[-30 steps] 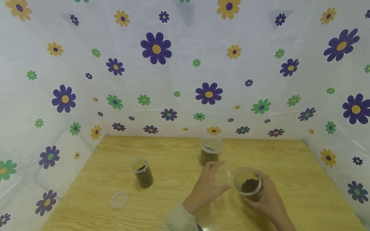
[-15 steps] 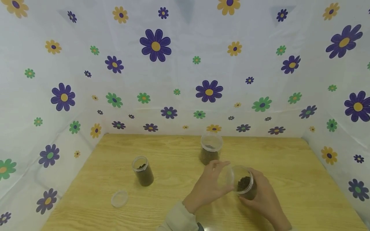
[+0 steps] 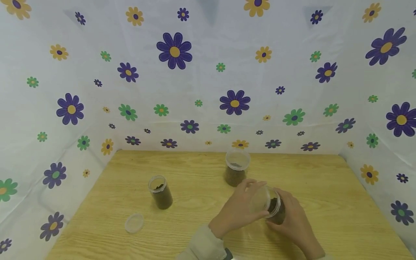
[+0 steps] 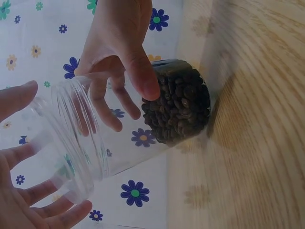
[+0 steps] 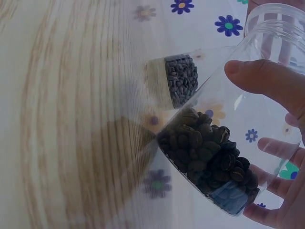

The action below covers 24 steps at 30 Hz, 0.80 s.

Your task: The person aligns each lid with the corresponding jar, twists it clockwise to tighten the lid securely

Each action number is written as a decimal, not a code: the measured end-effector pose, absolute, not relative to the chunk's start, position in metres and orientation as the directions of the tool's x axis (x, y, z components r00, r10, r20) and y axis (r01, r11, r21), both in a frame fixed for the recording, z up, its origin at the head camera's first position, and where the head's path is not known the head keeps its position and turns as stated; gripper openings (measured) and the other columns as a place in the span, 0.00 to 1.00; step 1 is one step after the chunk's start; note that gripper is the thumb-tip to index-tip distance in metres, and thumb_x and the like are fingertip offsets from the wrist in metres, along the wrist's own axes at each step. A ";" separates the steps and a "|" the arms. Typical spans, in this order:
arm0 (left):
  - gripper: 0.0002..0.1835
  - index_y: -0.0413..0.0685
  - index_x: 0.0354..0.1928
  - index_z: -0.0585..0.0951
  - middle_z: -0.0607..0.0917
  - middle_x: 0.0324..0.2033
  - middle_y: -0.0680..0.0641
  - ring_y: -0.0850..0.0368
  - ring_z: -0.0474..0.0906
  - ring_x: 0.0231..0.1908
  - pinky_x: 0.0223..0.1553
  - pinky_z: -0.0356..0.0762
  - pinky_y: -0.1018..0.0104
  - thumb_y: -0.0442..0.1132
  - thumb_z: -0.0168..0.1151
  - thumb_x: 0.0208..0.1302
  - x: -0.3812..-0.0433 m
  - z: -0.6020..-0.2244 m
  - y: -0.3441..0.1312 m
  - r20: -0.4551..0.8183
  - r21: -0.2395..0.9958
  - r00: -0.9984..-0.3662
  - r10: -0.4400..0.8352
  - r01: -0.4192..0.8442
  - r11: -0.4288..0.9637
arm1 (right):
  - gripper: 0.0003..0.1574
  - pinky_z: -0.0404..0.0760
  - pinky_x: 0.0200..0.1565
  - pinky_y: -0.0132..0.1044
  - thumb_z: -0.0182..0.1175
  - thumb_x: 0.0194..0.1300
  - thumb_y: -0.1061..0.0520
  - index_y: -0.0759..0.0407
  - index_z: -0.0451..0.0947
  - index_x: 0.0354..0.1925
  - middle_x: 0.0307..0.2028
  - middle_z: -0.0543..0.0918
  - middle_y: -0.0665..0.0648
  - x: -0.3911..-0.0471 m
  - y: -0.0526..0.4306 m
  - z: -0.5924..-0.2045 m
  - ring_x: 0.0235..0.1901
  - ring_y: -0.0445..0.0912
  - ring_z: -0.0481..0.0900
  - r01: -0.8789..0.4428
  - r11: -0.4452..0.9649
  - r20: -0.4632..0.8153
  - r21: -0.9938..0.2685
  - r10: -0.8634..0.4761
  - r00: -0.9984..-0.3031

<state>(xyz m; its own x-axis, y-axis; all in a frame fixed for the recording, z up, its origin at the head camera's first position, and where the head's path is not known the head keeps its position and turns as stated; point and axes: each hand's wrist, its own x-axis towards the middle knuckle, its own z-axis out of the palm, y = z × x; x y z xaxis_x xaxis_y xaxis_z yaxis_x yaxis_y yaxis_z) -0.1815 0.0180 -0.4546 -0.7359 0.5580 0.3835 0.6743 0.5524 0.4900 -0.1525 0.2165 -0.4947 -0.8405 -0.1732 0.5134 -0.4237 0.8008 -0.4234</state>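
Note:
My right hand (image 3: 292,220) grips a clear jar (image 4: 128,157) partly filled with dark coffee beans (image 4: 178,102). The jar leans with its mouth toward my left hand (image 3: 235,211). In the left wrist view, the left fingers and thumb hold a clear round lid (image 3: 260,199) by its edge at the jar's mouth. Whether the lid is seated on the rim, I cannot tell. In the right wrist view, the jar's base tilts close to the wooden table (image 5: 62,119); contact there is unclear.
Behind my hands stands a clear jar (image 3: 235,175) of small dark seeds or beans. To the left is a slimmer uncovered jar (image 3: 162,198) with dark contents, and a loose clear lid (image 3: 134,223) lies flat near it. Flower-printed cloth (image 3: 201,83) surrounds the table.
The gripped jar has tilted leftward and moved toward my left hand. The lid in the left hand has moved right, from beside the jar to its mouth.

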 end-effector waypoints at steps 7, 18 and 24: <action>0.42 0.65 0.69 0.59 0.65 0.63 0.45 0.52 0.70 0.58 0.46 0.79 0.65 0.59 0.66 0.53 -0.181 -0.452 0.021 0.369 0.457 -0.736 0.567 0.675 0.579 | 0.61 0.77 0.47 0.58 0.82 0.24 0.56 0.60 0.65 0.60 0.52 0.76 0.61 -0.153 0.214 -0.494 0.48 0.58 0.76 -0.430 0.810 0.527 -0.399 -0.181 -0.831; 0.43 0.64 0.68 0.61 0.67 0.62 0.45 0.52 0.71 0.56 0.47 0.79 0.63 0.56 0.69 0.51 -0.182 -0.452 0.018 0.373 0.432 -0.733 0.569 0.680 0.592 | 0.61 0.77 0.43 0.60 0.82 0.24 0.51 0.59 0.67 0.60 0.51 0.77 0.61 -0.155 0.207 -0.492 0.47 0.58 0.77 -0.417 0.839 0.523 -0.350 -0.194 -0.830; 0.43 0.67 0.68 0.60 0.66 0.63 0.46 0.52 0.70 0.57 0.46 0.80 0.63 0.56 0.69 0.50 -0.181 -0.451 0.016 0.337 0.437 -0.748 0.571 0.662 0.609 | 0.62 0.77 0.41 0.60 0.81 0.24 0.49 0.57 0.67 0.60 0.51 0.77 0.62 -0.156 0.204 -0.491 0.46 0.58 0.77 -0.410 0.853 0.523 -0.322 -0.200 -0.828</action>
